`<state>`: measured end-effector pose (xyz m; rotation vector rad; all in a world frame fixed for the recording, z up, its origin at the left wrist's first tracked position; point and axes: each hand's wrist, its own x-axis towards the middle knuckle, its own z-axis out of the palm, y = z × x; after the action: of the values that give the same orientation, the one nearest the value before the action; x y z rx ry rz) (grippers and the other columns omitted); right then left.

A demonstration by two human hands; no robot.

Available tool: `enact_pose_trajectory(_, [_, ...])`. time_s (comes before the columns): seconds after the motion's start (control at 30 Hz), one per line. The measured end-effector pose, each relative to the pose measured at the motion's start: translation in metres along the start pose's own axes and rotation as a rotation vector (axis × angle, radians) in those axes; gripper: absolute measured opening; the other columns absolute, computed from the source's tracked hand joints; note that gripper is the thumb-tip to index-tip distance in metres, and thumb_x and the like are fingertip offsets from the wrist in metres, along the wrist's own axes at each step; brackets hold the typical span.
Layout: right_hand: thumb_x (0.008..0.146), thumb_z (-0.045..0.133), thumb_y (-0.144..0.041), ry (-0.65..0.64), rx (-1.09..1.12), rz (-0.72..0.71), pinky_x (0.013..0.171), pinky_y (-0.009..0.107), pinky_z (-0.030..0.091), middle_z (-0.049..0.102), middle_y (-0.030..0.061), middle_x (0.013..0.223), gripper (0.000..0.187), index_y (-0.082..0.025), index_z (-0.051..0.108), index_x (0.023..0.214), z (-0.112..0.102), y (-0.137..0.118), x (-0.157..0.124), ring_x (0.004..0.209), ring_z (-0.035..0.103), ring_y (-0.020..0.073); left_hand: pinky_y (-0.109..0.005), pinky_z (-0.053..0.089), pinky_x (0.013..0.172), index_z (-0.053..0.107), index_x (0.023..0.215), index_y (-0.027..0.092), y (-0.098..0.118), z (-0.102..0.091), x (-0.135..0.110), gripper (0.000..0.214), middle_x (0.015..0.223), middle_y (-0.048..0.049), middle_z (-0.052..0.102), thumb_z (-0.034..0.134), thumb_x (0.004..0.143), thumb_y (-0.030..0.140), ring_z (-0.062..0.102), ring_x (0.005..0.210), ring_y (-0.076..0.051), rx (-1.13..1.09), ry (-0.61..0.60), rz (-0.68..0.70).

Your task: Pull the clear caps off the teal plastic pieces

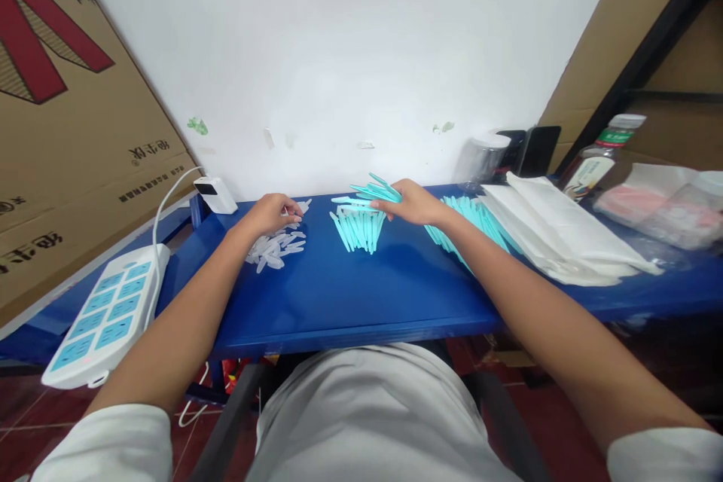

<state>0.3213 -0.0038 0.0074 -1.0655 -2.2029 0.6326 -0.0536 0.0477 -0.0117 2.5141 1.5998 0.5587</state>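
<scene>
My left hand (274,212) is over a pile of small translucent plastic caps (275,250), its fingers curled and the tips drawn together. Whether a cap sits between those fingertips is too small to tell. My right hand (413,203) grips a loose bunch of slim teal eyebrow razors (376,190), which fan out to the left. Just below that bunch, a row of similar razors (360,231) lies side by side on the blue table (350,301). A larger heap of teal razors (480,220) is partly hidden behind my right forearm.
White flat bags (559,230) lie stacked at the right, near a labelled bottle (596,154) and a clear lidded jar (483,158). On the left are a power strip (105,316), a small white device (215,195) and a big cardboard box (73,151). A white wall (350,53) bounds the back.
</scene>
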Motion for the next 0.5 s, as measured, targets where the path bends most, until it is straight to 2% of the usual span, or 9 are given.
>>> enact_pose_trajectory(0.07, [0.09, 0.064, -0.061, -0.003, -0.016, 0.014, 0.065, 0.031, 0.04, 0.067, 0.0047, 0.063, 0.053, -0.016, 0.063, 0.061, 0.0, -0.001, 0.0, 0.058, 0.056, 0.0156, -0.034, 0.048, 0.071, 0.085, 0.093, 0.025, -0.007, 0.001, 0.001, 0.026, 0.09, -0.0083, 0.077, 0.075, 0.076, 0.043, 0.068, 0.08, -0.026, 0.012, -0.051, -0.002])
enact_pose_trajectory(0.23, [0.091, 0.065, -0.057, -0.013, -0.031, 0.031, 0.065, 0.031, 0.039, 0.067, 0.0043, 0.062, 0.051, -0.016, 0.063, 0.061, 0.002, -0.003, 0.001, 0.057, 0.054, 0.0148, -0.035, 0.049, 0.076, 0.081, 0.109, 0.023, -0.009, 0.007, 0.002, 0.033, 0.111, -0.0117, 0.077, 0.066, 0.083, 0.037, 0.07, 0.093, -0.029, 0.14, -0.034, -0.029])
enact_pose_trajectory(0.37, [0.091, 0.064, -0.057, -0.018, -0.039, 0.034, 0.065, 0.031, 0.039, 0.067, 0.0045, 0.062, 0.051, -0.016, 0.064, 0.061, 0.002, -0.003, 0.0, 0.057, 0.055, 0.0151, -0.033, 0.048, 0.071, 0.081, 0.102, 0.022, -0.005, 0.013, 0.003, 0.03, 0.095, -0.0097, 0.078, 0.066, 0.083, 0.04, 0.07, 0.081, -0.026, 0.089, -0.087, -0.086])
enact_pose_trajectory(0.5, [0.091, 0.064, -0.058, -0.016, -0.039, 0.028, 0.064, 0.031, 0.039, 0.066, 0.0045, 0.061, 0.052, -0.016, 0.063, 0.061, 0.001, -0.003, 0.0, 0.057, 0.054, 0.0153, -0.032, 0.046, 0.063, 0.079, 0.082, 0.023, -0.003, 0.017, 0.005, 0.03, 0.076, -0.0081, 0.075, 0.075, 0.073, 0.052, 0.066, 0.068, -0.024, -0.079, -0.036, -0.056])
